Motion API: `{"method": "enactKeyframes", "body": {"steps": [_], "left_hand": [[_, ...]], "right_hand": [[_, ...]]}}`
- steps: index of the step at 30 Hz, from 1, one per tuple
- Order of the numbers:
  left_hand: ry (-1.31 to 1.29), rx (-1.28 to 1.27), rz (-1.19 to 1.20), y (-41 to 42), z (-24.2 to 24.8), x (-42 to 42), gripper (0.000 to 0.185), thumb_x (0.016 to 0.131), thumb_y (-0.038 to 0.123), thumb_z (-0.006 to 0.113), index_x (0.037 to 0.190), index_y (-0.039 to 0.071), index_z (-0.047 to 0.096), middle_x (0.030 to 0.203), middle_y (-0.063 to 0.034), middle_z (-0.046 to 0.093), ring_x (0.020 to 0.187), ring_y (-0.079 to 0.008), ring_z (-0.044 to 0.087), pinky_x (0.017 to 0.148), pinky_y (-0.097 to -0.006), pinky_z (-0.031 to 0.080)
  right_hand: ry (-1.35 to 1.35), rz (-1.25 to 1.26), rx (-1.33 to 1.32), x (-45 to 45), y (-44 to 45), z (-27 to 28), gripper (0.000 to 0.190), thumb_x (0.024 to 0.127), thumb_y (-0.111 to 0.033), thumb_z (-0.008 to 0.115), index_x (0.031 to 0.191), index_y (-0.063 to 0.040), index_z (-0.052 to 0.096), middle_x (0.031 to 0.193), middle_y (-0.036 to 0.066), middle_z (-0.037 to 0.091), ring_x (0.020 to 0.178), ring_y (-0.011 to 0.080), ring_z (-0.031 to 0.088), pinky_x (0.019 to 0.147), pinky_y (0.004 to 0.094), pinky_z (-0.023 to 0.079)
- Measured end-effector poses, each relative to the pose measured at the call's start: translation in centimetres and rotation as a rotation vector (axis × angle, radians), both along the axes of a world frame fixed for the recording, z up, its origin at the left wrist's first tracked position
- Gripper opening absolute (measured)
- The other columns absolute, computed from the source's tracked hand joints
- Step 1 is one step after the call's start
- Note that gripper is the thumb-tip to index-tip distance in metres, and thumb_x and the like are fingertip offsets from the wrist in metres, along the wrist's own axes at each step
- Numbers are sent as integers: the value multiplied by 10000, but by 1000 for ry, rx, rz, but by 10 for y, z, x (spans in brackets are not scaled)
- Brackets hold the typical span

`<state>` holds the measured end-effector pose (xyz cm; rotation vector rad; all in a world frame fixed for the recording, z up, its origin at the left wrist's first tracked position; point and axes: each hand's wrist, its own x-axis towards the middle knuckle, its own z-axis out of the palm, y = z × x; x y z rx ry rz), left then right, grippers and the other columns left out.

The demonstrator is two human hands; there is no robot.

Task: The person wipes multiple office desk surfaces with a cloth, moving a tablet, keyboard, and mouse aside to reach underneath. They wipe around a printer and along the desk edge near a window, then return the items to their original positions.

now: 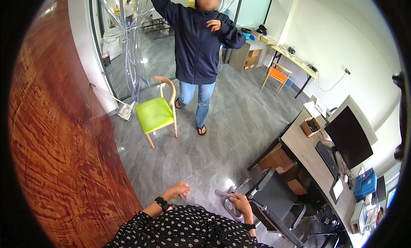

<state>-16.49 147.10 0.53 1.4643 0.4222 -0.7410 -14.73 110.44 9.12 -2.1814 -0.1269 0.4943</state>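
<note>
My left hand (180, 189) is held in front of my body at the lower middle, its fingers curled; whether anything small is in it I cannot tell. A dark watch sits on that wrist. To the right, my right hand (239, 203) grips a greyish-purple cloth (225, 194), which hangs partly below the fingers. Beside this hand stands a black office chair (276, 190). A wooden chair with a green seat (154, 115) stands farther ahead on the grey floor, out of reach of both hands.
A person in a dark jacket (197, 45) stands ahead, one arm raised. At left is a reddish wooden surface (64, 151); a long-handled dustpan (125, 111) leans near the wall. A desk (298, 142) with a monitor (349, 137) and keyboard stands at right. Plastic strips hang in the doorway.
</note>
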Motion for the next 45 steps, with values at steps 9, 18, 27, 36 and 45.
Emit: {"method": "enactKeyframes", "body": {"steps": [9,18,27,36,45], "left_hand": [[22,1,-44,-14,4,4,271,929,236,679,1038,3,592,905,-104,679,663,-215,729,453,-234,454],[15,0,12,-20,-6,-1,253,929,235,671,1010,2,614,911,-106,687,663,-216,731,461,-236,460],[1,49,49,-26,-2,0,280,922,233,663,1016,-30,640,964,-126,713,684,-230,741,447,-241,438],[-64,114,37,-28,1,3,320,908,269,676,969,-45,667,957,-123,731,722,-218,733,445,-251,418],[-100,127,-27,-37,12,9,396,991,323,589,960,-52,713,973,-143,767,735,-224,743,551,-257,500]], "right_hand": [[99,-16,3,-9,-16,-27,323,881,-242,658,1119,-36,731,918,123,741,869,208,665,832,348,504],[132,118,-126,5,-28,-54,346,905,-277,665,1157,-45,717,962,156,744,912,251,690,850,371,514],[149,146,-137,21,-28,-71,334,895,-280,666,1152,-79,736,1026,176,748,978,275,707,879,394,520],[86,148,-125,31,-31,-69,348,890,-285,672,1147,-58,728,1020,208,736,967,326,707,875,411,520],[51,151,-185,30,-47,-84,372,872,-317,689,1173,-102,727,1084,221,717,1063,368,682,924,423,517]]}}
